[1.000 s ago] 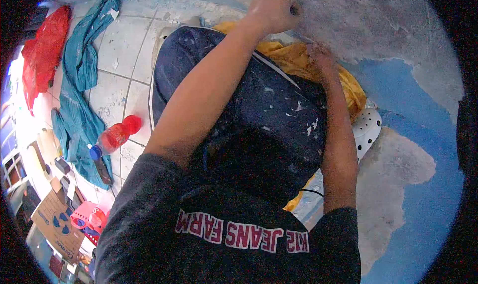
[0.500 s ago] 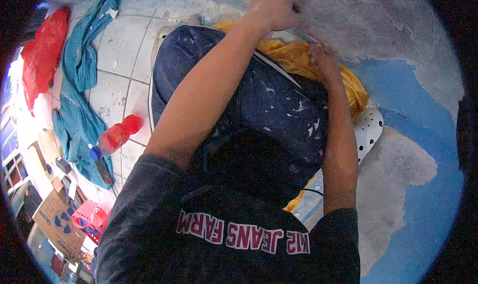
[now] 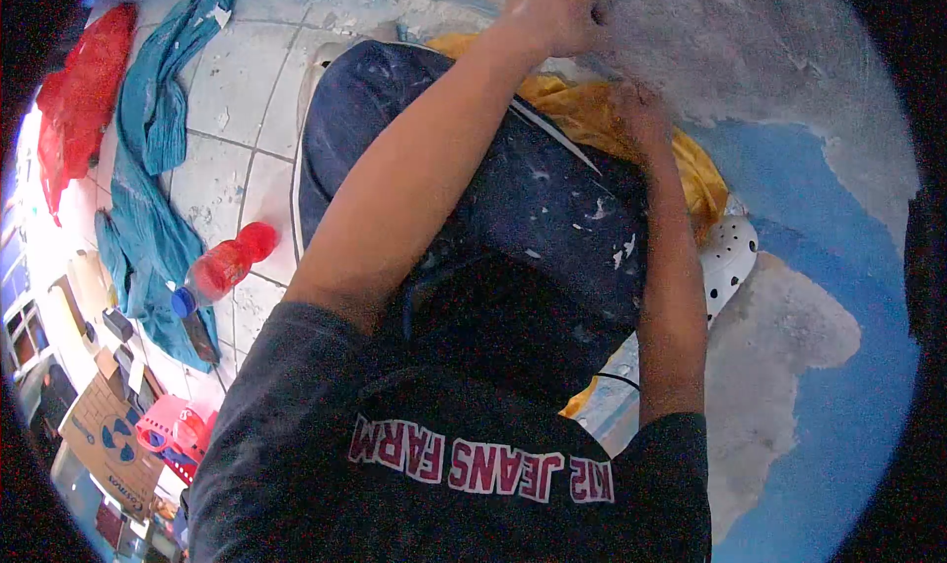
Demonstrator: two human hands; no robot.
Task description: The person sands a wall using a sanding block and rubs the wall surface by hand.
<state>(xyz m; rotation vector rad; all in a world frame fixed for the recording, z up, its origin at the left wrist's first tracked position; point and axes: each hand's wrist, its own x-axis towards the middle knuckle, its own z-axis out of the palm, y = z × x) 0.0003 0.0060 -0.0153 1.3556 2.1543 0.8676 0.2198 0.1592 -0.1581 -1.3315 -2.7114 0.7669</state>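
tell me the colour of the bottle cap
The cap is blue, seen best in the head view.

Glare washes out the floor's edge left of the bottle [image 3: 222, 269]; right of it the light is dimmer and grainy, and a curved, dark-rimmed view bends the edges.

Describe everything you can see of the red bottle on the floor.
The bottle lies on its side, its capped end by the teal cloth, its base towards the pale tiles. It looks like see-through plastic, pinched near the base, with a blue cap on. Whether the red is drink or tint, I cannot tell. Nobody is touching it.
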